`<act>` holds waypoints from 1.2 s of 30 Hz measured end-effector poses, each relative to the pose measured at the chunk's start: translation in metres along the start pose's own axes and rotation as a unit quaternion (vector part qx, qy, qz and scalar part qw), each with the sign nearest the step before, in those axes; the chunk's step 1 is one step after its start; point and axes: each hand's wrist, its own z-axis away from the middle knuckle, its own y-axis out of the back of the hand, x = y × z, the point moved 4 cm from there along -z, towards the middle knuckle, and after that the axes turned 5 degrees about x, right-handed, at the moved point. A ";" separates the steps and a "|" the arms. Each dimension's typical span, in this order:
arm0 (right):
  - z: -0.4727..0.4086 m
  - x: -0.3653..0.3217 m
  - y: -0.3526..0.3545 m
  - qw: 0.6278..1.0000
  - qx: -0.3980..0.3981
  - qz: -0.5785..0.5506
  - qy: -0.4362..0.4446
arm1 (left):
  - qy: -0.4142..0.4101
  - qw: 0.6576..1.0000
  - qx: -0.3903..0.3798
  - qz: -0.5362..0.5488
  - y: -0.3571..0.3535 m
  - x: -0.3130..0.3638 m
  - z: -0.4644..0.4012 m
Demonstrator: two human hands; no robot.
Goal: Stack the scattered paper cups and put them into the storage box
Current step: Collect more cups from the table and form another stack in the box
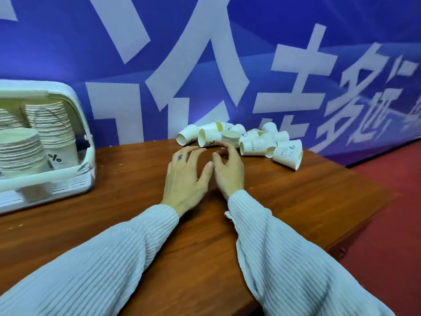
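Observation:
Several white paper cups lie tipped over in a heap at the far side of the brown table, against the blue wall. One cup stands upright just beyond my right hand, whose fingers are loosely curved and hold nothing. My left hand hovers beside it, fingers spread and straight, empty. Both hands are a little short of the heap. At the left, the white storage box holds tall stacks of cups.
A blue banner wall with large white characters runs directly behind the table. The table's right edge drops to a red floor. Bare wood lies between the box and my hands.

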 end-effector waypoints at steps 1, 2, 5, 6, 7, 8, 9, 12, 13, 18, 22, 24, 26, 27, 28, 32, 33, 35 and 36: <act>-0.007 0.006 0.013 1.000 0.011 0.016 0.008 | -0.001 1.000 -0.009 0.015 -0.011 0.008 -0.002; -0.014 0.011 0.027 0.999 0.027 0.033 0.011 | -0.001 0.999 -0.017 0.030 -0.021 0.015 -0.003; -0.039 0.035 0.080 0.985 0.119 0.127 -0.010 | -0.012 0.997 -0.048 0.061 -0.045 0.033 0.000; -0.046 0.044 0.100 0.972 0.160 0.173 -0.019 | -0.022 0.996 -0.064 0.062 -0.052 0.037 0.003; -0.051 0.053 0.117 0.957 0.188 0.219 -0.029 | -0.036 0.994 -0.081 0.059 -0.056 0.039 0.007; -0.056 0.064 0.131 0.946 0.194 0.255 -0.046 | -0.051 0.993 -0.096 0.053 -0.059 0.041 0.011; -0.060 0.075 0.139 0.941 0.185 0.276 -0.069 | -0.062 0.991 -0.104 0.048 -0.061 0.041 0.013; -0.073 0.103 0.147 0.936 0.142 0.294 -0.132 | -0.064 0.991 -0.108 0.047 -0.060 0.039 0.017; -0.077 0.108 0.146 0.937 0.135 0.288 -0.142 | -0.062 0.991 -0.107 0.047 -0.060 0.038 0.018; -0.070 0.097 0.148 0.947 0.160 0.223 -0.167 | -0.053 0.993 -0.099 0.042 -0.055 0.038 0.019; -0.043 0.062 0.138 0.971 0.187 0.063 -0.133 | -0.057 0.994 -0.089 0.022 -0.052 0.042 0.018; -0.027 0.045 0.116 0.993 0.079 -0.023 -0.083 | -0.050 0.996 -0.080 0.003 -0.050 0.042 0.017; -0.013 0.028 0.095 0.995 -0.052 -0.081 -0.040 | -0.039 0.995 -0.093 -0.015 -0.048 0.039 0.017; -0.011 0.020 0.088 0.992 -0.077 -0.095 -0.023 | -0.036 0.993 -0.108 -0.017 -0.048 0.036 0.018; -0.012 0.014 0.085 0.991 -0.077 -0.108 -0.014 | -0.025 0.992 -0.127 -0.007 -0.049 0.034 0.019; -0.017 0.007 0.067 0.985 -0.091 -0.147 -0.020 | 0.057 0.974 -0.184 0.121 -0.053 0.026 0.017; -0.016 0.009 0.059 0.984 -0.113 -0.139 -0.019 | 0.081 0.972 -0.168 0.145 -0.052 0.022 0.016; -0.019 0.007 0.044 0.984 -0.135 -0.118 -0.001 | 0.136 0.971 -0.107 0.163 -0.048 0.010 0.010; -0.027 0.007 0.037 0.987 -0.119 -0.106 0.017 | 0.156 0.973 -0.077 0.152 -0.045 0.004 0.007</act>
